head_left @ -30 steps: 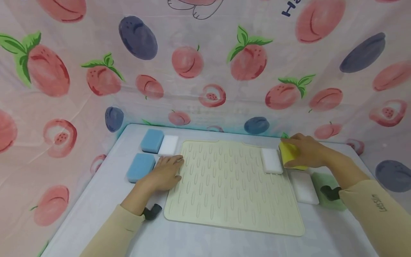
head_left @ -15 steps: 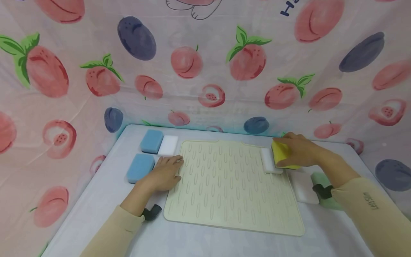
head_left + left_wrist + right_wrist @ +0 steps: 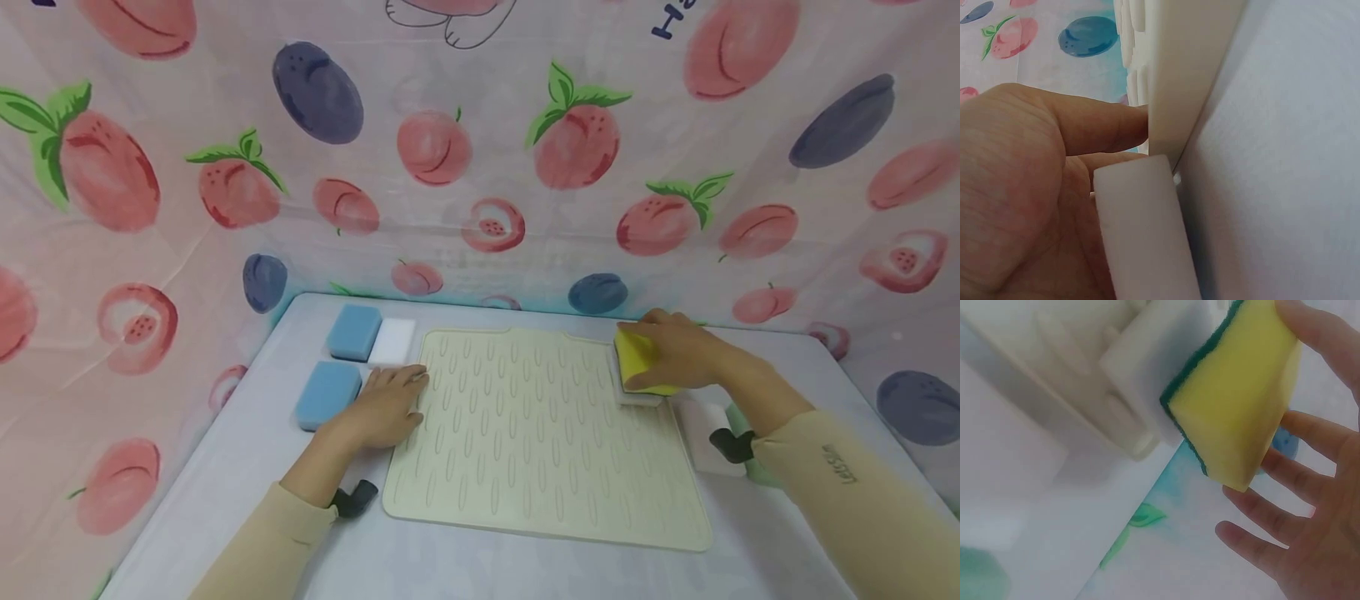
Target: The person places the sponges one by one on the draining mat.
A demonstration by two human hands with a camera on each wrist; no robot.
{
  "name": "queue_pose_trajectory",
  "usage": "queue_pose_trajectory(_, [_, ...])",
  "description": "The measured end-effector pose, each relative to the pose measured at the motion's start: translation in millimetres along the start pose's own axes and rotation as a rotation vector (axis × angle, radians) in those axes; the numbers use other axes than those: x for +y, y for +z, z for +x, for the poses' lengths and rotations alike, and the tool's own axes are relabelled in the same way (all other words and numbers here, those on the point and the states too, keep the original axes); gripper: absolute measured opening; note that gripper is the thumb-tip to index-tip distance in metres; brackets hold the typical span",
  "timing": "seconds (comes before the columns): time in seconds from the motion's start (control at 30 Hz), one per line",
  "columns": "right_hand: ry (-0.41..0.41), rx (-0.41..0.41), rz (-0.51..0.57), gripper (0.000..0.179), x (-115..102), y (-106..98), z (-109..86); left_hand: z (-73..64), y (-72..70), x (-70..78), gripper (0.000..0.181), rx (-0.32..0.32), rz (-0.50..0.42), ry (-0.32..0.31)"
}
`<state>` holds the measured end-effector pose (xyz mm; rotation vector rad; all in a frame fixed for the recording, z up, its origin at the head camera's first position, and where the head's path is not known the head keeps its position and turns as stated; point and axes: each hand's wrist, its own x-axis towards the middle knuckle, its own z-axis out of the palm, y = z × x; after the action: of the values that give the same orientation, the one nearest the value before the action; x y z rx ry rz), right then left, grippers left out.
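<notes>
My right hand (image 3: 678, 350) pinches a yellow sponge (image 3: 639, 363) between thumb and fingers. Its dark green scouring side (image 3: 1194, 365) faces down, close over a white foam block (image 3: 1154, 356). That block lies on the far right corner of a cream ridged mat (image 3: 525, 433), mostly covered by the sponge in the head view. At the mat's left edge rests my left hand (image 3: 386, 406), palm down with relaxed fingers touching the rim. Another white block (image 3: 1141, 231) stands under that palm, largely hidden from the head view.
Left of the mat lie two blue sponges (image 3: 355, 332) and a white block (image 3: 392, 342). Right of it are a white block (image 3: 708, 437) and a green piece (image 3: 757, 458), partly behind my right wrist. A fruit-printed curtain (image 3: 450, 275) borders the table's far and left sides.
My right hand has carried the yellow sponge leftward, from beside the white block on the mat to over it. The left hand has stayed on the mat's edge.
</notes>
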<state>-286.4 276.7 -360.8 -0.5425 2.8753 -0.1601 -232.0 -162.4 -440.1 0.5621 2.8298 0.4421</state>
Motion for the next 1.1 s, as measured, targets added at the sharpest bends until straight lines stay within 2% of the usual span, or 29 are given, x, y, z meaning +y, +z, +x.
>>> queue_pose_trajectory(0.27, [-0.033,0.004,-0.011,0.097,-8,3,6.0,-0.8,-0.1,0.3,0.062,-0.001,-0.004,0.002])
queue_pose_trajectory(0.8, [-0.018,-0.005,-0.023,0.098,-23,5,16.3,-1.2,-0.5,1.0,0.062,0.002,-0.002,0.008])
queue_pose_trajectory(1.1, [-0.036,0.001,-0.03,0.097,-29,6,21.8,-0.6,0.9,0.6,0.062,0.013,0.008,0.009])
